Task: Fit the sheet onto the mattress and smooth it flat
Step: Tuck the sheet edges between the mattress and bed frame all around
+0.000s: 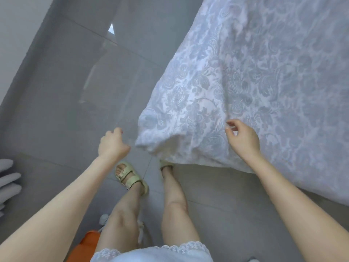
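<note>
One sandal [166,164] half hidden under the draped sheet [245,82] corner.

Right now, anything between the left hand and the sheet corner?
Nothing visible. The left hand hangs over bare floor tile just beside the sheet corner, with an open gap between. The right hand is already on the sheet.
</note>
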Demonstrator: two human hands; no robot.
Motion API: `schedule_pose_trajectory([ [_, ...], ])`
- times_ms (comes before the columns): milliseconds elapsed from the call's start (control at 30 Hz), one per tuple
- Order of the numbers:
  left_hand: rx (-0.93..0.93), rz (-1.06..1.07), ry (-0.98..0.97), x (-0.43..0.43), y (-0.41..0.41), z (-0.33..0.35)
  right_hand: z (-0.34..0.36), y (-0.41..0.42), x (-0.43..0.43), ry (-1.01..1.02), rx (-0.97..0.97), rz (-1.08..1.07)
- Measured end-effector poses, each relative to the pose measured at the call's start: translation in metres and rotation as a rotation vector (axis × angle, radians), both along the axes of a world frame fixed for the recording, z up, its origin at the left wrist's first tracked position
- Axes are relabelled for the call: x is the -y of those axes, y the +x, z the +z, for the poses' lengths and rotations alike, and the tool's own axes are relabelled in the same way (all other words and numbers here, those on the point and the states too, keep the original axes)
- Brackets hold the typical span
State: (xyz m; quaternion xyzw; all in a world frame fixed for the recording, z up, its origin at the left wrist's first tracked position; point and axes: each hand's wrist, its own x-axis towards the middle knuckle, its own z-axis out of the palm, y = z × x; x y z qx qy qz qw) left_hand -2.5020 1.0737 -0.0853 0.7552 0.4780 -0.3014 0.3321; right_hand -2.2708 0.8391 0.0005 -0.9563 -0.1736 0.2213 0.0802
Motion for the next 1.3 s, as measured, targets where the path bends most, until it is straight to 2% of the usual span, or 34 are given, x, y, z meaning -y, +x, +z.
schedule_pose_trajectory([
  [133,0.043,0.021,-0.12,0.058,0.009,-0.014,-0.003,-0.014,0.049,-0.151,0.005,-0.064],
  [267,0.077,0.133,-0.272,0.118,0.016,-0.025,-0.011,-0.014,0.091,-0.277,-0.053,-0.002],
  [433,0.091,0.67,-0.581,0.203,0.013,-0.05,-0.024,0.007,0.112,-0.354,-0.043,0.16],
  [533,0.144,1.139,-0.789,0.256,0.025,-0.073,-0.039,0.021,0.123,-0.32,0.086,0.4],
  [600,0.201,1.375,-0.837,0.281,0.04,-0.09,-0.053,0.03,0.129,-0.279,0.162,0.538],
  [700,0.284,1.559,-0.908,0.309,0.066,-0.114,-0.078,0.042,0.135,-0.348,0.115,0.634],
  [833,0.385,1.61,-1.016,0.327,0.102,-0.134,-0.104,0.048,0.14,-0.297,0.093,0.655],
  [933,0.467,1.685,-1.016,0.331,0.122,-0.145,-0.11,0.052,0.144,-0.273,0.115,0.664],
  [1067,0.542,1.814,-0.848,0.33,0.126,-0.152,-0.113,0.056,0.142,-0.27,0.115,0.684],
  [1167,0.587,1.869,-0.86,0.34,0.11,-0.139,-0.112,0.056,0.139,-0.277,0.087,0.677],
  [1300,0.435,1.928,-0.717,0.373,0.054,-0.126,-0.108,0.058,0.136,-0.297,0.034,0.667],
])
